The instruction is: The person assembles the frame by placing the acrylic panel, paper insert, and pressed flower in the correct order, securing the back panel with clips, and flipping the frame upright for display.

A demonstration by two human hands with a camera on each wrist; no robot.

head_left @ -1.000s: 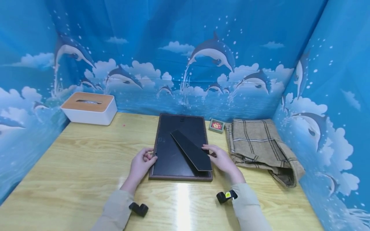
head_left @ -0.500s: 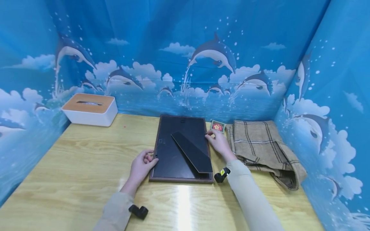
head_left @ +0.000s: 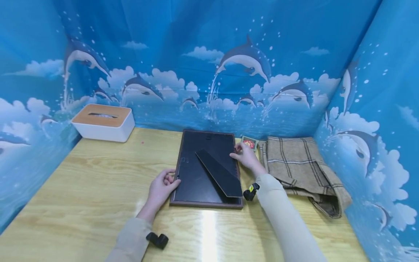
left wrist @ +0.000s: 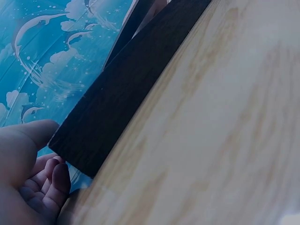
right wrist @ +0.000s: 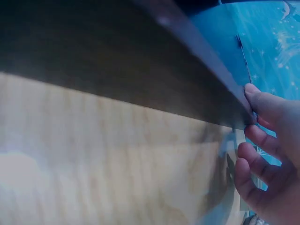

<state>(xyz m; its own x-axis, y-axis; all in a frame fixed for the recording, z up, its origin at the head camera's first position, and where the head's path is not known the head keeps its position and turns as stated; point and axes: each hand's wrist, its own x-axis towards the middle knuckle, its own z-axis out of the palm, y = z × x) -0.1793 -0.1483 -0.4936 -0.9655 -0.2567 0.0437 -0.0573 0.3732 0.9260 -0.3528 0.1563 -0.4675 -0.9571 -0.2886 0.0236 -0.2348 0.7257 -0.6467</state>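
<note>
Dolphin-print backdrop [head_left: 163,22], wood-grain table [head_left: 98,182]: one picture frame [head_left: 196,178], held at both sides

Picture frame, brown-edged, black backing upward: on the table between the two hands, long sides running away from the person. Easel leg [head_left: 220,174], black, tapered: slanted across the backing, narrow end between the hands, broad end nearer the person than the right hand.

Left hand [head_left: 160,187]: at the frame's left side, nearer half; thumb over the edge, fingers curled, gripping that side. Right hand [head_left: 247,157]: at the opposite side, farther from the person than the left; thumb and forefinger pinch the edge, remaining fingers loosely bent.

Small square plaque [head_left: 250,142], green-rimmed, red and yellow motif: just beyond the right hand, partly hidden by it. Plaid cloth [head_left: 294,160], tan, folded: to the right of the right hand. Tissue box [head_left: 103,122], white, wood-tone slotted lid: beyond the left hand and to its left, well apart. Wrist cameras [head_left: 157,240], two, black: one at each pale sleeve [head_left: 281,222].
</note>
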